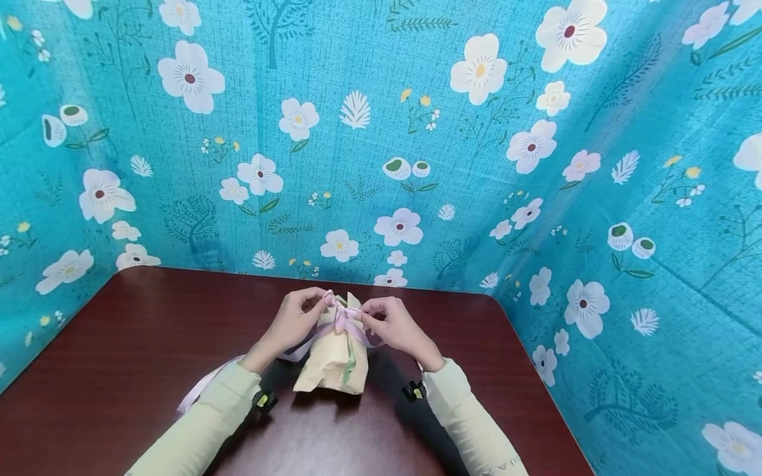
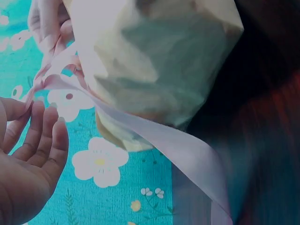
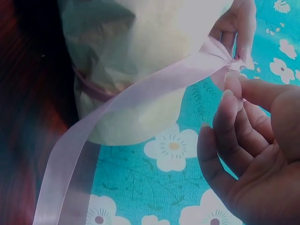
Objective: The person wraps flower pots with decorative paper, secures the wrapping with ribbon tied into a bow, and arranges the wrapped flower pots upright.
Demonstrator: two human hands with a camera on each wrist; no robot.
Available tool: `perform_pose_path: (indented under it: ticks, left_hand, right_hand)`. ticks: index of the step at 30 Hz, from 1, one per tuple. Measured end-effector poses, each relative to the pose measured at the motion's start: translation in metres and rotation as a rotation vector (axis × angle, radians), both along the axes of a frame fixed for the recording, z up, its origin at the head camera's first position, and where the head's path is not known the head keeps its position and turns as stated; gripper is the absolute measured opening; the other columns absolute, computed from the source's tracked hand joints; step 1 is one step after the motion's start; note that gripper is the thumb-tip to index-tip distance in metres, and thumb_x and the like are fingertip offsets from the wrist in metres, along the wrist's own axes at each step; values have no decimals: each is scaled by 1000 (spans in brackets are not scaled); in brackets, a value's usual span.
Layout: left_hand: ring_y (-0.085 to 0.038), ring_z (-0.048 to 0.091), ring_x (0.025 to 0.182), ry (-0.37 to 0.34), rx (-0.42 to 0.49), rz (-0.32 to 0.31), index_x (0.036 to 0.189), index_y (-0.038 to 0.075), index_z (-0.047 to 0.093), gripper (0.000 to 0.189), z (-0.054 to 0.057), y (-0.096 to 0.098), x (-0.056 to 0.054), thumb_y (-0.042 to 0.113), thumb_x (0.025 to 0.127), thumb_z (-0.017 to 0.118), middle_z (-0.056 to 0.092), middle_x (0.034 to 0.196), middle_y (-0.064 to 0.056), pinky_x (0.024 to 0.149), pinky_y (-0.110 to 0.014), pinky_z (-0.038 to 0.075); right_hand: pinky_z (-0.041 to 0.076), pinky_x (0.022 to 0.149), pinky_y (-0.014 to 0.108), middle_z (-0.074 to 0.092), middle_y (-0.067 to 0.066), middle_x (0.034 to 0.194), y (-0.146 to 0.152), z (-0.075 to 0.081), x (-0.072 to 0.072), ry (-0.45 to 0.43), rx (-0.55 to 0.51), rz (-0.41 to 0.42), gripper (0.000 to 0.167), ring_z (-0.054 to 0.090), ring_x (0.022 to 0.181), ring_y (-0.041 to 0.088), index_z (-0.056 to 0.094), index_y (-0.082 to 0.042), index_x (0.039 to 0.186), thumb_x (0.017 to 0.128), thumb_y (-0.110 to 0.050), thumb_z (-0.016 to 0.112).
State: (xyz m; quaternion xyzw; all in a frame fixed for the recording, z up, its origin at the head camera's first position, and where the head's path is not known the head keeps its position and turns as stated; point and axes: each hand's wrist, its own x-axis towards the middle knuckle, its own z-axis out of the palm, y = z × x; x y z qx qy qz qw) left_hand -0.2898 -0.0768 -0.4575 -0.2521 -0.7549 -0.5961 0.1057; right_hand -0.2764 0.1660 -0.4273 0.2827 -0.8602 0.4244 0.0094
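A tan paper-wrapped bundle (image 1: 330, 362) with a green strip down its front stands on the table, its neck gathered near the top. Round that neck runs a lilac-pink satin ribbon (image 2: 183, 157), knotted at the front. My left hand (image 1: 299, 316) pinches the ribbon between thumb and fingers on the left of the knot. On the other side my right hand (image 1: 397, 324) pinches a ribbon piece with thumb and forefinger. In the right wrist view, the right hand's other fingers (image 3: 206, 152) curl loosely below the ribbon (image 3: 154, 83). Part of the knot is hidden by fingertips.
The dark red-brown table (image 1: 149, 344) has rounded far corners. A long ribbon tail (image 1: 202, 390) trails over it on the left, passing by the left sleeve (image 1: 205, 416). Blue floral cloth (image 1: 333, 165) hangs behind the table and along its right side.
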Motion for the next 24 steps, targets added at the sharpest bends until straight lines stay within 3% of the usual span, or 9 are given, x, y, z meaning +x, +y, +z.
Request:
perform_pose_path:
  ticks: [3, 10, 14, 18, 24]
  left_hand:
    - [-12, 59, 64, 8, 40, 14, 101, 7, 75, 16, 0, -5, -2, 17, 102, 63, 70, 85, -20, 59, -24, 49]
    - [-8, 62, 69, -32, 52, 74, 105, -2, 74, 15, 1, -18, -1, 8, 100, 64, 72, 85, -11, 64, -26, 54]
    - [-6, 63, 72, -52, 41, 101, 107, -4, 73, 16, 2, -26, 1, 6, 100, 63, 72, 88, -15, 67, -33, 56]
    - [-6, 62, 72, -45, 35, 111, 105, -1, 75, 15, 2, -33, 3, 10, 99, 66, 72, 87, -14, 67, -28, 54]
    - [-12, 63, 71, -38, 26, 111, 104, 5, 76, 15, -3, -46, 7, 17, 97, 71, 73, 87, -10, 66, -25, 54]
  right_hand:
    - [52, 50, 27, 70, 18, 75, 5, -1, 1, 6, -1, -13, 13, 63, 62, 37, 76, -5, 94, 98, -13, 68]
    - [60, 61, 39, 71, 10, 74, 17, -4, 2, -32, -16, -35, 9, 67, 65, 29, 76, -3, 94, 95, -11, 72]
    - [57, 61, 30, 69, 3, 72, 23, -2, 5, -42, 6, -48, 9, 63, 65, 19, 76, -6, 94, 95, -13, 72]
    - [50, 57, 25, 70, 3, 74, 29, -1, 10, -51, 18, -50, 9, 61, 65, 20, 77, -10, 93, 96, -17, 72]
    - [50, 58, 25, 72, 8, 77, 40, -6, 18, -45, 64, -51, 8, 60, 66, 17, 78, -14, 93, 95, -19, 73]
